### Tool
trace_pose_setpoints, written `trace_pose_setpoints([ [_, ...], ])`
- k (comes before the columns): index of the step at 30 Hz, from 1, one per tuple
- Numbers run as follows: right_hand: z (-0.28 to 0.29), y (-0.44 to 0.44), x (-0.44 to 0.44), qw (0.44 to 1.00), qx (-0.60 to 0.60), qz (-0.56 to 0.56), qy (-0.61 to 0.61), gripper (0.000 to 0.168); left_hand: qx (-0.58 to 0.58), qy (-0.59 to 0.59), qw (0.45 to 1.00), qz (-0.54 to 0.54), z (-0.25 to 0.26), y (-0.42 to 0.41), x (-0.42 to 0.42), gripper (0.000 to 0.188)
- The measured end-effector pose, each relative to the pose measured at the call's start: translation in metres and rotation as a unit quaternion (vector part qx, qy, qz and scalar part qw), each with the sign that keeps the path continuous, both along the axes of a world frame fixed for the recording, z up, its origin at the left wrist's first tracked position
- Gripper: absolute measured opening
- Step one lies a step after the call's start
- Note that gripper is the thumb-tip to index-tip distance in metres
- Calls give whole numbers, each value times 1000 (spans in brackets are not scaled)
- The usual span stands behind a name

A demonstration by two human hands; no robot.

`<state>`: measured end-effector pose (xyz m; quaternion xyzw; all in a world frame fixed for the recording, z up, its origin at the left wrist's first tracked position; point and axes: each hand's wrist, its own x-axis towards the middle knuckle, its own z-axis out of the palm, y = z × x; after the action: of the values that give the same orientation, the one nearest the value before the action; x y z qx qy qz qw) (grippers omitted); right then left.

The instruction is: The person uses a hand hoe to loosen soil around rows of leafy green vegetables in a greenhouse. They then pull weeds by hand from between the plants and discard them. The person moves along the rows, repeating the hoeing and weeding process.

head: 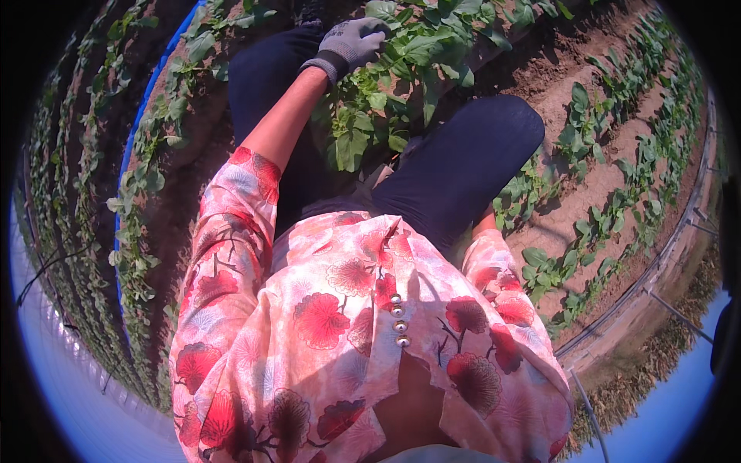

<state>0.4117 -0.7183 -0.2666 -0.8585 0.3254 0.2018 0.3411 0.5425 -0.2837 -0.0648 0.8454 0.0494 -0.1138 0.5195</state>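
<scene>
My left hand (356, 43), in a grey knit work glove with a dark wristband, is at the top centre. Its curled fingers touch the left side of leafy green plants (417, 49); whether they hold a leaf or stem cannot be told. The plants grow between my legs, with broad leaves and smaller lighter ones lower down. My right hand is out of view; only the forearm shows, passing down behind my right thigh (463, 162) beside another row of plants (521, 194).
Rows of green plants (579, 136) grow in brown soil (608, 168) on the right. At left a blue hose or tube (140, 107) runs along a plant row (173, 110), with more rows beyond. Metal rods (674, 312) stand at the field's edge.
</scene>
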Motion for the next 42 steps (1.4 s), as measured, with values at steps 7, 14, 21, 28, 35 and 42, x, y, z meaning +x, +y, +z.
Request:
trace_pose_setpoints([
  [7, 67, -62, 41, 938, 213, -153, -228, 31, 152, -2, 988, -5, -6, 5, -64, 33],
  [14, 290, -37, 157, 798, 320, -97, -501, 27, 343, 148, 920, -115, -36, 7, -120, 44],
  [21, 306, 165, 185, 857, 387, 303, -154, 22, 326, 101, 923, -177, -53, -13, -122, 33],
  [28, 251, 225, 187, 636, -80, 705, -304, 30, 412, 40, 832, -370, -74, -63, -126, 40],
  [35, 282, 211, 222, 678, -111, 613, -391, 33, 497, 106, 784, -356, -85, -43, -120, 35],
  [42, 298, 195, 214, 718, -45, 571, -395, 35, 487, 55, 831, -262, -108, -48, -108, 21],
])
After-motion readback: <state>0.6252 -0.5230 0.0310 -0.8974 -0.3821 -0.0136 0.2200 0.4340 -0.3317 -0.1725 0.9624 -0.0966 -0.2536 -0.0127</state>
